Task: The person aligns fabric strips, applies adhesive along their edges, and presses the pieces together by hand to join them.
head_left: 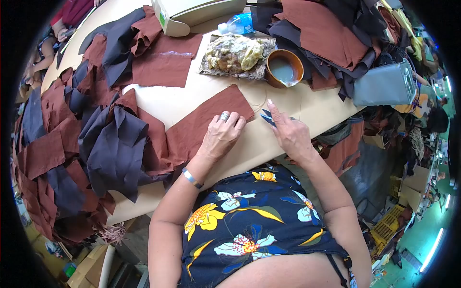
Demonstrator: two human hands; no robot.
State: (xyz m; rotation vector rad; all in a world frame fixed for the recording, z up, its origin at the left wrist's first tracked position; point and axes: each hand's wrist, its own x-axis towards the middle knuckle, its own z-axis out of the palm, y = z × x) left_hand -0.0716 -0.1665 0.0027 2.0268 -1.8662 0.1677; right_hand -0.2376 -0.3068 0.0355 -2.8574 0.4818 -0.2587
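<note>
My left hand rests on a rust-brown cloth strip that lies across the table, its fingers curled and pressed on the cloth near the right end. Just right of that end, my right hand is closed around a small blue-black tool, which looks like thread snips, with the thumb stretched forward. The tips point left toward the cloth's corner. Thin loose thread curves over the table between the cloth and a brown bowl of cloudy liquid.
Heaped dark cloth and rust cloth cover the left side. Beyond the hands are a board with crumpled material, a bottle, and a carton. More cloth and a grey metal tin stand right. Other people are at the upper left.
</note>
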